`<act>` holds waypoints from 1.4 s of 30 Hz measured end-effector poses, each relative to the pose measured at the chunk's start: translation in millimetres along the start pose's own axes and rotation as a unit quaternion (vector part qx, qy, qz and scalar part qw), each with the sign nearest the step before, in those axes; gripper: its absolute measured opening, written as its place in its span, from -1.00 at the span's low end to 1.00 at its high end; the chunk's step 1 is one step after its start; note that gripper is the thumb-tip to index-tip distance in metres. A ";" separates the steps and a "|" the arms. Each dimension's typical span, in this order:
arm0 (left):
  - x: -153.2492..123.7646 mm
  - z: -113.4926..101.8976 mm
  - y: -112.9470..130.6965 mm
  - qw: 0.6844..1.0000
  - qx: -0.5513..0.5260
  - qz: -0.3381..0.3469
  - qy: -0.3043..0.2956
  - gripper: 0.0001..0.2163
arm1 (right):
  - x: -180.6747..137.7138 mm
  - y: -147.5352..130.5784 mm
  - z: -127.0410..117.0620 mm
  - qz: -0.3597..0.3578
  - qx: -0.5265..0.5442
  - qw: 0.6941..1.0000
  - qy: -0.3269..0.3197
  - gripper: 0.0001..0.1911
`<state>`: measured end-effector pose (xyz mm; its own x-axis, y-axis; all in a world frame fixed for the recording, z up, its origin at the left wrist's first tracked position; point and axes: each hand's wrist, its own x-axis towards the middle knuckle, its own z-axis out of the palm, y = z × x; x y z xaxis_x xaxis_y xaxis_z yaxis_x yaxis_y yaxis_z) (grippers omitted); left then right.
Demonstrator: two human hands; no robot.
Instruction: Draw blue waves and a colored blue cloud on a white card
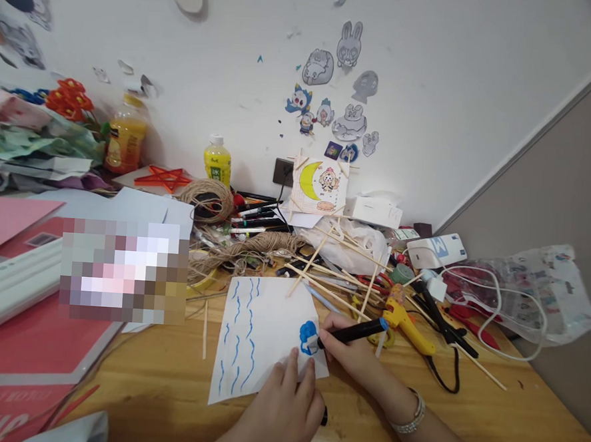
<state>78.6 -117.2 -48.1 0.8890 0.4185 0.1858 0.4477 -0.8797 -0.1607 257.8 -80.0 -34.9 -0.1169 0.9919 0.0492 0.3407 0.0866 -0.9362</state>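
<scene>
A sheet of white paper [274, 313] lies on the wooden table, with wavy blue lines down its left part. On its right side is a small blue shape [308, 335], partly filled in. My right hand [350, 351] grips a black marker [351, 332] with a blue end, its tip at the blue shape. My left hand [287, 407] rests on the paper's lower edge, fingers stretched out just below the shape. A small black piece [324, 416] pokes out beside my left hand; it may be a marker cap, but most of it is hidden.
Behind the paper lie wooden sticks [316, 282], twine [268, 245] and several markers. To the right are a yellow glue gun [404, 318], a white charger cable [498, 300] and a plastic bag [536, 296]. A red package [18, 337] covers the left; bottles [217, 159] stand behind.
</scene>
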 end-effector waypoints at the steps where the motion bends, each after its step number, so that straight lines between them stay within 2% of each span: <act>1: 0.3 -0.3 0.0 1.000 -0.001 -0.002 0.000 -0.73 | 0.0 -0.3 0.1 -0.002 -0.001 1.000 0.002 -0.70; 36: -0.6 1.5 0.7 1.000 0.005 -0.006 0.020 -0.73 | 0.0 -1.3 1.0 0.001 0.004 1.000 0.007 -0.69; 42: 0.1 -0.7 0.4 1.000 0.002 -0.004 0.005 -0.72 | -0.2 -3.6 1.3 0.002 0.007 1.000 0.002 -0.69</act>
<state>78.8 -117.7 -47.4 0.8840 0.4240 0.1971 0.4559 -0.8751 -0.1624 255.4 -80.6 -32.0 -0.1121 0.9926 0.0474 0.3274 0.0820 -0.9413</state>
